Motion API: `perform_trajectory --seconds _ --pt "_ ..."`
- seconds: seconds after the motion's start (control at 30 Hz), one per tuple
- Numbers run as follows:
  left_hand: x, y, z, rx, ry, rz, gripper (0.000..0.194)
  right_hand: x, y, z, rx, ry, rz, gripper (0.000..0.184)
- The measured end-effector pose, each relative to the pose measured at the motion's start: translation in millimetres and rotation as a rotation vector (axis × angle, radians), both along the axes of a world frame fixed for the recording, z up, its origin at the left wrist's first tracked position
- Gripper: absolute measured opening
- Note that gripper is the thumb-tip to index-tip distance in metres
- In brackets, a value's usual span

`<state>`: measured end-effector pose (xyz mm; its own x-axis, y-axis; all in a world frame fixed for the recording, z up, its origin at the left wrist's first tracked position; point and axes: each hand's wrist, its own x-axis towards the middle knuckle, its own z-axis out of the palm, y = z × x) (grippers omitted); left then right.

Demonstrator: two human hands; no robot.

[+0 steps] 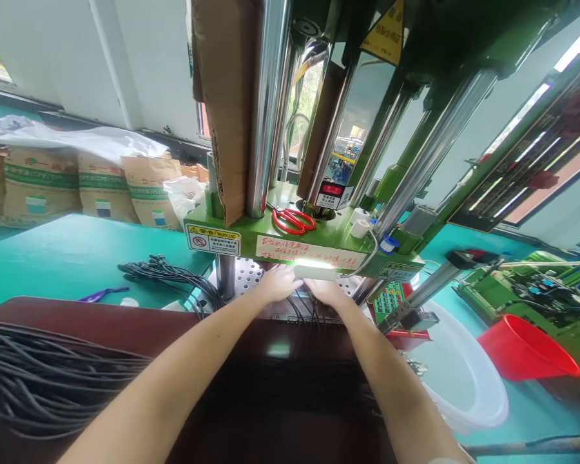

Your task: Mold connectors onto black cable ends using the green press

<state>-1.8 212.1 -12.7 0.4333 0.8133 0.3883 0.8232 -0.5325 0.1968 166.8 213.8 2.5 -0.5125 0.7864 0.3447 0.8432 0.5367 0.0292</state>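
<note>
Both arms stretch forward to the green press, under its upper plate (236,222). My left hand (279,283) reaches in below the plate's front edge, left of a lit white lamp (316,273). Just right of it is my right hand (321,290), partly behind the lamp. Fingertips of both hands are hidden, so I cannot tell what they hold. Several black cables (305,310) run from between the hands towards me, over the edge of the dark red-brown table (174,325).
A bundle of black cables (48,377) lies at left; more cables (159,270) lie on the green table (77,248). Red-handled scissors (292,221) rest on the press plate. A white tub (488,386) and red bucket (526,351) stand at right. Paper sacks (43,187) line the wall.
</note>
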Motion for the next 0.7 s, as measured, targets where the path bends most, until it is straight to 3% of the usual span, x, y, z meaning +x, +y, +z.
perform_trajectory --seconds 0.13,0.47,0.7 --pt "-15.8 5.3 -4.7 -0.034 0.086 -0.1 0.045 7.0 -6.3 -4.7 -0.096 -0.027 0.086 0.032" --pt "-8.5 5.5 -10.4 -0.054 0.049 -0.041 0.05 1.5 4.7 -15.5 -0.146 -0.029 0.073 0.035" --pt "-27.0 13.0 -18.5 -0.097 0.06 -0.063 0.049 12.3 -1.3 -10.0 -0.132 -0.018 0.003 0.035"
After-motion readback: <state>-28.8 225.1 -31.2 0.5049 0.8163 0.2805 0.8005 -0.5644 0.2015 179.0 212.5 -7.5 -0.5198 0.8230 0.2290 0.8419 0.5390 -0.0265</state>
